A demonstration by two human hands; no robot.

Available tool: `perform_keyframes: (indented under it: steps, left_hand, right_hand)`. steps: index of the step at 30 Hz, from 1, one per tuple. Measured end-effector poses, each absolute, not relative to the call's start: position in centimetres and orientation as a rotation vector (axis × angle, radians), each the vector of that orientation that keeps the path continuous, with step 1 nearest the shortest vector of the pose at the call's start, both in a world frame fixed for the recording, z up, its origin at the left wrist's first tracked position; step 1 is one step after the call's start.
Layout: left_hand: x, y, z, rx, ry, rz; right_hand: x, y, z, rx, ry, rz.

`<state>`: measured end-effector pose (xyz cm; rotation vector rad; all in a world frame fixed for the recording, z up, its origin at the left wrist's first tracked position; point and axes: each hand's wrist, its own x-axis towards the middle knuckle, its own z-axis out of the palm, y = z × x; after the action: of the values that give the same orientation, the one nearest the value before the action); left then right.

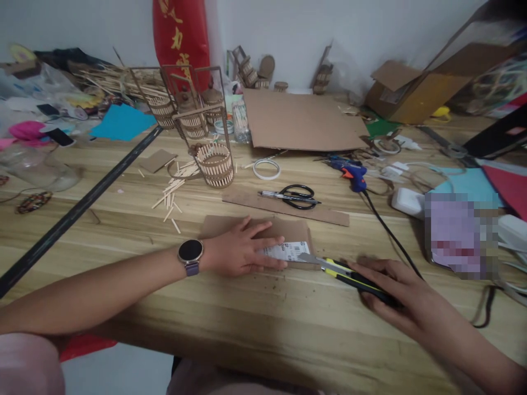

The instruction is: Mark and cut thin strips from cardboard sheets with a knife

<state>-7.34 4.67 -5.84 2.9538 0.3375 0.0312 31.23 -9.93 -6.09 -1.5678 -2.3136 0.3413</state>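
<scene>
My left hand (242, 249), with a watch on its wrist, lies flat with spread fingers on a small piece of cardboard (218, 225). A white printed label (294, 251) shows on the cardboard by the fingertips. In my right hand (391, 291) is a black and yellow utility knife (341, 272), its blade out and pointing left. The blade tip lies over the label near the cardboard's right end; whether it touches cannot be made out. Just beyond, a pen (284, 196) and black-handled scissors (298, 204) rest on a cardboard strip (333, 215).
Small wooden buckets with tall handles, one a slatted bucket (214, 167), stand at the back left near loose sticks (171, 192). A large cardboard sheet (304, 123), a tape roll (266, 169) and a blue glue gun (354, 176) lie farther back. The glue gun's cord (389, 230) runs past my right hand.
</scene>
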Motion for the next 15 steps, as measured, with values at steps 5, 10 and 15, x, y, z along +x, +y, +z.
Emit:
perform_keyframes:
  steps: [5, 10, 15]
  left_hand:
    - [-6.8, 3.7, -6.1, 2.925, 0.509, 0.044]
    - [-6.6, 3.4, -6.4, 2.918, 0.569, 0.102]
    - [-6.7, 3.5, -6.4, 2.928, 0.575, 0.125]
  right_hand:
    - [31.5, -9.4, -6.7, -1.586, -2.276, 0.310]
    - [31.2, -8.7, -6.0, -1.649, -2.291, 0.333]
    - [30.9, -9.6, -6.3, -1.631, -2.274, 0.263]
